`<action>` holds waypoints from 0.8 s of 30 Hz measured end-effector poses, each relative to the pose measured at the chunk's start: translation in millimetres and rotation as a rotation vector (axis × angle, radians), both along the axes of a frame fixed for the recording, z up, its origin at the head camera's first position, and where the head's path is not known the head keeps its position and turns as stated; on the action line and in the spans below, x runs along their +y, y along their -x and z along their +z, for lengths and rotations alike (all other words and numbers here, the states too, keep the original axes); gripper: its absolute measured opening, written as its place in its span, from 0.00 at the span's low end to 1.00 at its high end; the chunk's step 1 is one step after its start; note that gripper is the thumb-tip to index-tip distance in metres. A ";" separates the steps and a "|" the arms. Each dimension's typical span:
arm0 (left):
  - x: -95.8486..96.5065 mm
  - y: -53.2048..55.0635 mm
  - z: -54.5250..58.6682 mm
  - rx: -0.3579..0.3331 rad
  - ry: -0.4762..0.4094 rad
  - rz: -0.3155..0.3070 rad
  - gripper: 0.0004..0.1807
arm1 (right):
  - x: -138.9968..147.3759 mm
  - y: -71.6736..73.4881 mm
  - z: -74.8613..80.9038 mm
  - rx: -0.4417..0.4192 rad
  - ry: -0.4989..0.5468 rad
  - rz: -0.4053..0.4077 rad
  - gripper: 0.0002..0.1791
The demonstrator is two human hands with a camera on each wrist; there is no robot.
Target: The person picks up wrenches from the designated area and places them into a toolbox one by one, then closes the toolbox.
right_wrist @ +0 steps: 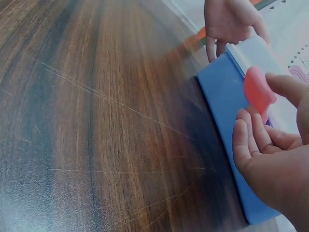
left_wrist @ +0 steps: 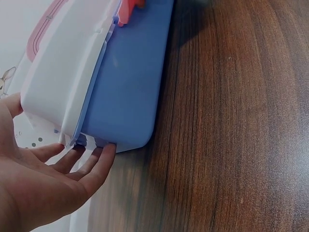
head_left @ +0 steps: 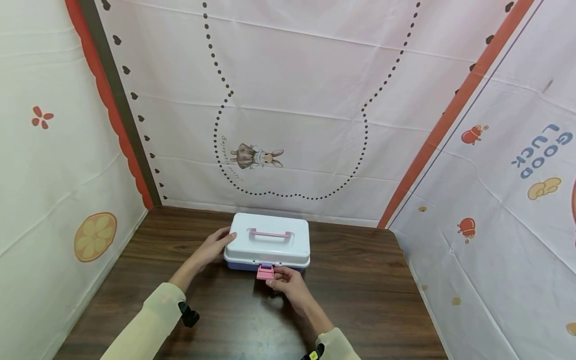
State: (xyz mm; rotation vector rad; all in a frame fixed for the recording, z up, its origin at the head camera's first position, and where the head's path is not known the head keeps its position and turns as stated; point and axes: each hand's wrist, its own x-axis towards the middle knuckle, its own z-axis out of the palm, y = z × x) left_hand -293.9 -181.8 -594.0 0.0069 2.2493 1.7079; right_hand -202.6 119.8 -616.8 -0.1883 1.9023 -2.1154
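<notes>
A box with a white lid (head_left: 270, 252) and a blue base (left_wrist: 125, 77) stands on the table, its lid down. A pink carry handle (head_left: 271, 234) lies across the lid. At the front, a pink latch (head_left: 265, 272) is swung outward. My right hand (head_left: 290, 287) pinches this latch (right_wrist: 258, 92), thumb on one side and fingers on the other. My left hand (head_left: 215, 247) rests at the box's left end. In the left wrist view, its thumb is on the lid and its outstretched fingers (left_wrist: 99, 169) touch the end wall.
The dark wood-grain table (head_left: 373, 295) runs out around the box. Printed white cloth (head_left: 292, 125) hangs close behind the box, with more cloth along the left and right sides. Black straps with small devices (head_left: 189, 315) sit on my wrists.
</notes>
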 end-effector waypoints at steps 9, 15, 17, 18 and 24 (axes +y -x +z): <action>-1.7 0.5 -0.9 -0.005 -0.022 0.008 0.51 | -9.5 1.5 8.5 -0.033 -0.110 -0.094 0.25; -2.9 0.6 -1.8 0.002 -0.019 0.011 0.51 | -18.5 3.3 16.8 -0.110 -0.150 -0.203 0.35; -2.6 0.2 -2.2 0.006 -0.017 0.008 0.52 | -20.6 3.3 17.8 -0.119 -0.176 -0.232 0.35; -2.3 0.1 -2.5 0.006 -0.017 0.009 0.52 | -21.6 3.3 18.2 -0.123 -0.186 -0.245 0.35; -0.3 0.5 -3.8 0.025 -0.012 0.009 0.51 | -23.4 2.2 16.8 -0.119 -0.269 -0.276 0.34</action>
